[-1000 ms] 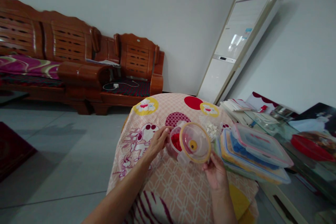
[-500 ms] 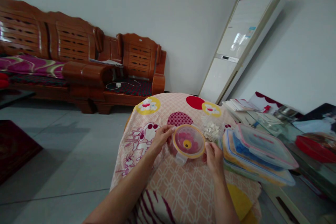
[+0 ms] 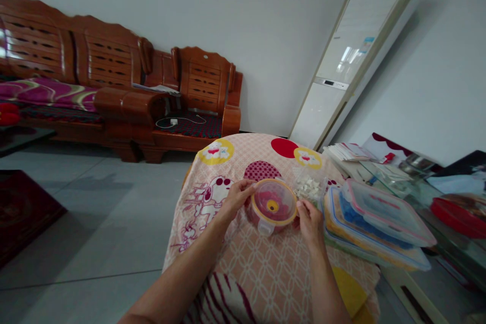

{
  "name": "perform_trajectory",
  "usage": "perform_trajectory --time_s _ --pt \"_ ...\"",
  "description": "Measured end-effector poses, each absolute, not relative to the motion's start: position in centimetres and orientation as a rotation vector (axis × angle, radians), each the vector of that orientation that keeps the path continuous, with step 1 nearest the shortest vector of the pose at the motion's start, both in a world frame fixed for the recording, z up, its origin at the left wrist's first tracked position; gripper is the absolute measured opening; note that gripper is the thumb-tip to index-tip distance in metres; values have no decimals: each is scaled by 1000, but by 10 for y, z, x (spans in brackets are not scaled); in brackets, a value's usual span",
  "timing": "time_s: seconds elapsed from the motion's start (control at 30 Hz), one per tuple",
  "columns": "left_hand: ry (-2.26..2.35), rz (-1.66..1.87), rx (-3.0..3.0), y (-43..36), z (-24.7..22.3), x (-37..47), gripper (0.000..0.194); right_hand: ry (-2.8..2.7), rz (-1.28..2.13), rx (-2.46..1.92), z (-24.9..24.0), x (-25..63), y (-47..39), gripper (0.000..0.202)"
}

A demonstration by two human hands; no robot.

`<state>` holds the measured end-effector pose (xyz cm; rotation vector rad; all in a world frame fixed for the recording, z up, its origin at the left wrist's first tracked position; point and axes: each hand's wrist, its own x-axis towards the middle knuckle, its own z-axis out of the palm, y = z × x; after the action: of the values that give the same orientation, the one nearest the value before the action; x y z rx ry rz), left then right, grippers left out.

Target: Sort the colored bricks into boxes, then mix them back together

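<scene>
A round clear container with an orange-rimmed lid [image 3: 274, 202] sits on the patterned cloth. Through the lid, pink and yellow show. My left hand [image 3: 239, 197] grips its left edge, thumb and fingers at the rim. On the opposite side, my right hand [image 3: 309, 217] has its fingers closed on the rim. One clear latch hangs at the near side. Just behind my right hand lies a clear bag of small white pieces [image 3: 308, 187].
A stack of flat lidded containers [image 3: 379, 217] stands right of my right hand, beside a cluttered glass table [image 3: 408, 187]. The cloth [image 3: 261, 273] covers a rounded table. A wooden sofa [image 3: 125, 101] and a tall white cabinet unit [image 3: 334, 81] stand behind.
The container's lid and near latch sit at a slightly different angle, with the latch hanging closer to the bowl. Both hands keep their hold, and the view has shifted slightly.
</scene>
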<state>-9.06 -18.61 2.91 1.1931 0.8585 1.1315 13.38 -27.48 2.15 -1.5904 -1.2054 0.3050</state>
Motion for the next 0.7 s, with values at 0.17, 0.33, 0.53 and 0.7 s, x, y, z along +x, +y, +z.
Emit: perform_trajectory --time_s 0.17,0.33,0.53,0.7 --pt "876 1134 1118 -185 27 -88 43 -1254 295 -1581 24 134 -272 46" --pt "903 1108 1045 -182 26 -86 42 -1309 338 -1588 29 132 -260 42" --pt "922 1080 1049 -180 23 -85 40 -1068 459 -1505 9 131 -245 45" --pt "976 1169 1422 -171 32 -88 36 -992 537 -1405 6 124 -244 47"
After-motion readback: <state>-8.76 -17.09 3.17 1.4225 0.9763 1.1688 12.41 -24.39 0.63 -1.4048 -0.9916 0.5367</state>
